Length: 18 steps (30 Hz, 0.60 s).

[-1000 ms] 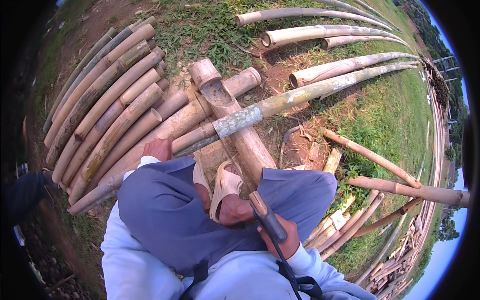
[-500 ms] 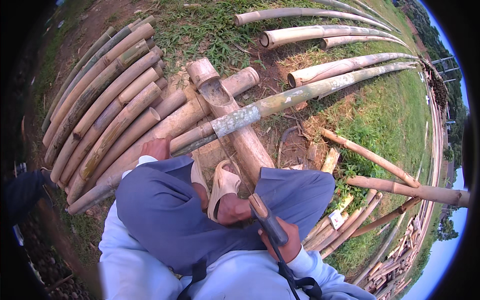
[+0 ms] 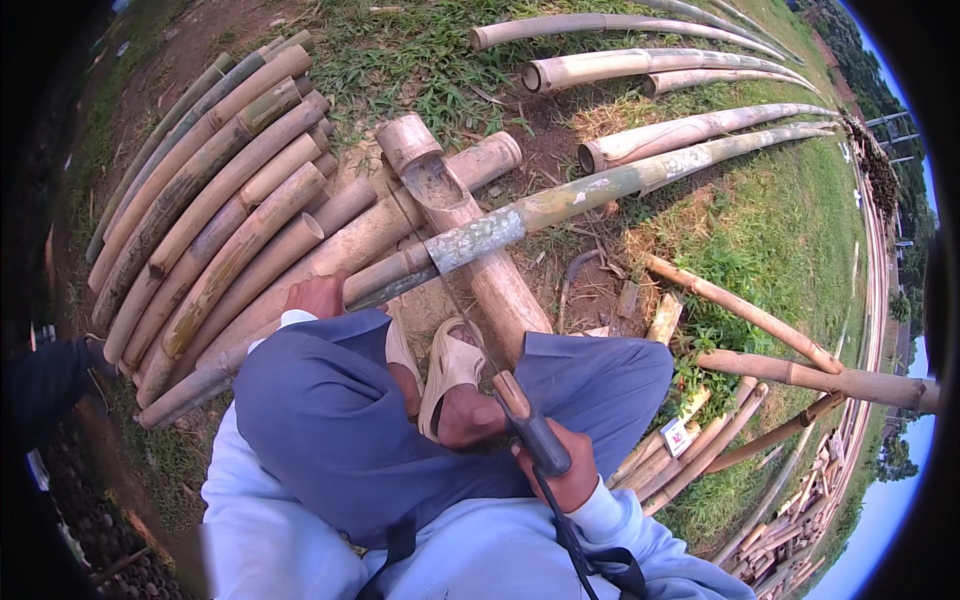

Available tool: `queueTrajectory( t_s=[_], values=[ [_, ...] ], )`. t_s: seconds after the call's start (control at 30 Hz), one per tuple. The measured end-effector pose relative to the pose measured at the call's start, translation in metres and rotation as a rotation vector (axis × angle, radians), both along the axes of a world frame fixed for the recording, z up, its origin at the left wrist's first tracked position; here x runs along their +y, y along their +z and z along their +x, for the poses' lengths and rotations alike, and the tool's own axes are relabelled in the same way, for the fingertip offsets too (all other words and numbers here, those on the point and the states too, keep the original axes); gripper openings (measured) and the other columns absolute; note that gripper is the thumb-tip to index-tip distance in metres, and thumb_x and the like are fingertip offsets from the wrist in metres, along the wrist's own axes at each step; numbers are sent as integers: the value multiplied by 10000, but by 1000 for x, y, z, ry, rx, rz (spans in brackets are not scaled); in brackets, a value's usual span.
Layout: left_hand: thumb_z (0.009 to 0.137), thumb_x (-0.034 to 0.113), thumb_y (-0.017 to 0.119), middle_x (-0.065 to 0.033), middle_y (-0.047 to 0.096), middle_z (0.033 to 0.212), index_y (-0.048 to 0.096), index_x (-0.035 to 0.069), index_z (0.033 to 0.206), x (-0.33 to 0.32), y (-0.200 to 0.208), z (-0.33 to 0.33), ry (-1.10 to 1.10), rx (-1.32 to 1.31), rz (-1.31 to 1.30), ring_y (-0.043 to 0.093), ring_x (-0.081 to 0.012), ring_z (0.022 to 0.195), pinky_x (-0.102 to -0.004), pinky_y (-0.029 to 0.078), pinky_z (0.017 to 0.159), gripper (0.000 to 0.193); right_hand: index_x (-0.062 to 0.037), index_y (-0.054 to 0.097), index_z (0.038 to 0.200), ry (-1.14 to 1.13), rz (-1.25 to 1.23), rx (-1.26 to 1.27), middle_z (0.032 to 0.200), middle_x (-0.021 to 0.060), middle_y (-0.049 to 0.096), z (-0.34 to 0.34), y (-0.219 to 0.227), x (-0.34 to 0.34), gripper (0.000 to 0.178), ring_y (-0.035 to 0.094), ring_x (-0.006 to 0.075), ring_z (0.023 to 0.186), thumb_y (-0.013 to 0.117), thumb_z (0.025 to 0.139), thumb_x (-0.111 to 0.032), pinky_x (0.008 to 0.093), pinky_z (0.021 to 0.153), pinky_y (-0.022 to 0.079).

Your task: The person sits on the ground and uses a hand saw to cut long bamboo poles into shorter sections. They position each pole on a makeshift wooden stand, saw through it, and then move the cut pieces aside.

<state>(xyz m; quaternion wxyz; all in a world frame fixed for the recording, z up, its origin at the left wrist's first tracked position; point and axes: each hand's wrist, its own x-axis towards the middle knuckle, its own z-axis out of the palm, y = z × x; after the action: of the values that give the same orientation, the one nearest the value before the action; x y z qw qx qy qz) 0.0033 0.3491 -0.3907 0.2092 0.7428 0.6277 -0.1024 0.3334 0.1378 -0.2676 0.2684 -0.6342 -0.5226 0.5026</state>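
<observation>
A long bamboo pole [image 3: 600, 188] lies slantwise across thicker bamboo logs in front of my legs. My left hand [image 3: 318, 296] is closed around its near left part, just beyond my knee. My right hand [image 3: 563, 466] grips the dark grey and wooden handle of a handsaw [image 3: 540, 438] beside my right shin. The thin saw blade runs past my sandals and crosses the pole at a dark cut line, with its tip near a notched log [image 3: 480, 265]. Under the pole, that log rests across another thick bamboo log [image 3: 390, 225].
Several cut bamboo lengths [image 3: 225, 205] are stacked at the left. Long bamboo poles [image 3: 640, 65] stretch over the grass at the far right. A bamboo frame [image 3: 790, 375] stands right of my knee, near short bamboo pieces [image 3: 705, 440]. Another person's dark-clothed leg [image 3: 50, 385] shows at the left edge.
My right hand and the saw handle have shifted slightly forward, toward the pole. My left hand keeps its hold on the bamboo, and the pole stays in place.
</observation>
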Motion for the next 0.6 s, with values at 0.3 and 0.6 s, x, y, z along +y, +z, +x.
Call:
queueTrajectory(
  t_s=[0.3, 0.6],
  values=[
    [690, 809, 725, -220, 729, 837, 687, 8, 1086, 6, 9, 20, -44, -59, 34, 728, -408, 902, -516, 549, 822, 894, 12, 694, 1046, -74, 209, -29, 759, 140, 676, -36, -86, 103, 215, 647, 181, 696, 717, 853, -80, 344, 687, 526],
    [694, 791, 733, -244, 731, 856, 689, -9, 1115, 3, 12, 6, -2, -16, -31, 726, -423, 897, -510, 549, 837, 905, -31, 679, 1283, -24, -34, 59, 925, 95, 734, 10, 10, -23, 428, 673, 122, 808, 656, 867, 68, 270, 763, 518]
  ],
)
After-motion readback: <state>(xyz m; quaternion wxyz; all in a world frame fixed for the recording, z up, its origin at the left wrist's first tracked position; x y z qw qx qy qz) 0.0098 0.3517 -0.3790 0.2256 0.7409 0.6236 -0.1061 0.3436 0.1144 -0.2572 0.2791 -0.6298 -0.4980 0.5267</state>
